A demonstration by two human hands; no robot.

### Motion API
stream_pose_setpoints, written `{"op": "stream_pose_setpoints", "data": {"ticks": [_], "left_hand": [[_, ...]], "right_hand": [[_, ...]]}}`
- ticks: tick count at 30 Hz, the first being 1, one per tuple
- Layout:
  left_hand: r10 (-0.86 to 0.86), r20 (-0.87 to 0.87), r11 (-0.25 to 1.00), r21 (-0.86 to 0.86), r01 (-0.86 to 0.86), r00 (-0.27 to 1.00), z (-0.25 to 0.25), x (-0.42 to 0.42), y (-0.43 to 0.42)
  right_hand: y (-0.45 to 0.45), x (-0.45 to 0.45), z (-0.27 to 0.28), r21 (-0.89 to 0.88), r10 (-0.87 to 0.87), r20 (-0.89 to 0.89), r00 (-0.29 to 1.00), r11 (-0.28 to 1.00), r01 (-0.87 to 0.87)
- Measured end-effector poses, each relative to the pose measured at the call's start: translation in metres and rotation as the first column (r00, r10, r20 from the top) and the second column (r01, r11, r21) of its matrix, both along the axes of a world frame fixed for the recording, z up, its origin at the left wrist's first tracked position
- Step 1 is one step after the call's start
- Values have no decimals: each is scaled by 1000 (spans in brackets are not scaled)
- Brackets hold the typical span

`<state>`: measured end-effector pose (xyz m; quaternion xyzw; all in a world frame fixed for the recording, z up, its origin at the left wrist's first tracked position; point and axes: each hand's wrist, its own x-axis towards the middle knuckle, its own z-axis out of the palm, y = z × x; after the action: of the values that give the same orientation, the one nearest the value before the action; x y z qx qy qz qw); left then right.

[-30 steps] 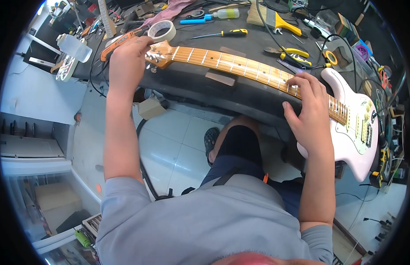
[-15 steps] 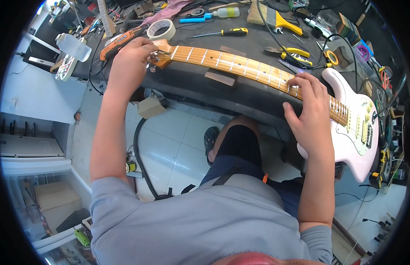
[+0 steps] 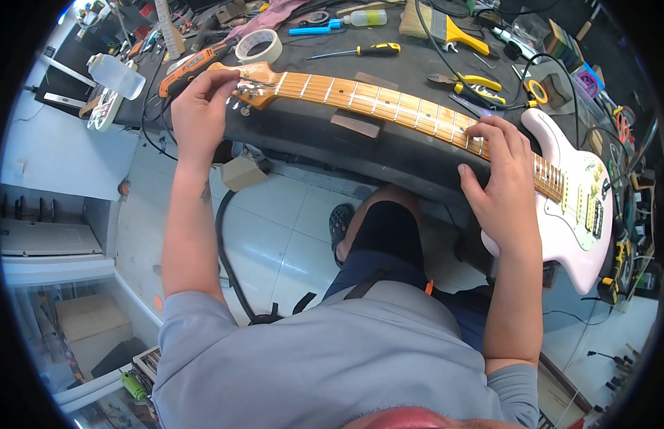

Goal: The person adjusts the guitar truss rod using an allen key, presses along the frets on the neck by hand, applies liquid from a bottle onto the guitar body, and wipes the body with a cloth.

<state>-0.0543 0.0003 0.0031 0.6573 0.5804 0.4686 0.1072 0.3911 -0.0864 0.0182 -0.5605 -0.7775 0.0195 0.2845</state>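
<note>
An electric guitar [image 3: 569, 227] with a pale pink body lies across the workbench, its maple neck reaching left. At its headstock [image 3: 258, 93], the thumb and fingers of my left hand [image 3: 203, 107] are pinched together beside the tuners. A thin dark line runs from those fingertips toward the nut; what they hold is too small to make out. My right hand [image 3: 505, 179] rests its fingertips on the strings and fretboard near the body, with the thumb spread apart below the neck. A brown block [image 3: 356, 123] sits under the neck.
Behind the neck lie a masking tape roll [image 3: 259, 46], a yellow screwdriver [image 3: 368, 50], pliers [image 3: 475, 87], a wide brush [image 3: 446, 32] and a small bottle [image 3: 366, 18]. An orange power tool [image 3: 192, 64] and a clear bottle [image 3: 117, 76] are at the left. Black cables loop at right.
My left hand has shifted left and slightly down along the headstock, uncovering more of it and the tuners. My right hand and the guitar look unmoved.
</note>
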Motion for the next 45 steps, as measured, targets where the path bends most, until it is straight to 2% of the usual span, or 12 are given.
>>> {"op": "stream_pose_setpoints", "data": {"ticks": [2,8,17,20,23,26,29,32,35,38,41,45], "left_hand": [[-8,80,999,46,5,997,-8,3,1],[142,28,988,52,-144,989,-11,18,-6],[113,60,989,88,-118,992,-15,18,1],[154,-193,978,172,-121,969,-11,18,-3],[123,-254,951,308,-40,959,-6,16,-4],[96,-160,984,167,-69,982,-8,11,-5],[62,3,985,160,-62,998,-11,14,1],[109,-51,994,12,-109,993,-6,14,0],[48,20,997,56,-49,999,-18,-3,6],[-13,198,996,86,-4,980,-31,-7,8],[-20,221,992,127,-8,975,-28,2,1],[7,125,990,141,-25,992,-28,-1,5]], "right_hand": [[0,0,1,-2,-2,2,1000,1000,2],[0,-1,0,0,-5,10,1000,1000,5],[2,-1,0,-15,-1,13,1000,1000,1],[1,0,1,-23,-8,18,1000,1000,8],[2,-2,-1,6,-5,12,1000,1000,5],[2,-3,0,3,-1,8,1000,1000,1],[2,-1,0,5,2,11,1000,1000,-2],[1,-1,0,2,4,9,1000,1000,-4],[1,1,1,4,5,8,1000,1000,-5],[1,0,0,10,6,15,1000,1000,-7],[2,-3,-1,12,-4,27,1000,1000,3],[3,-7,-2,17,-26,48,998,1000,25]]}}
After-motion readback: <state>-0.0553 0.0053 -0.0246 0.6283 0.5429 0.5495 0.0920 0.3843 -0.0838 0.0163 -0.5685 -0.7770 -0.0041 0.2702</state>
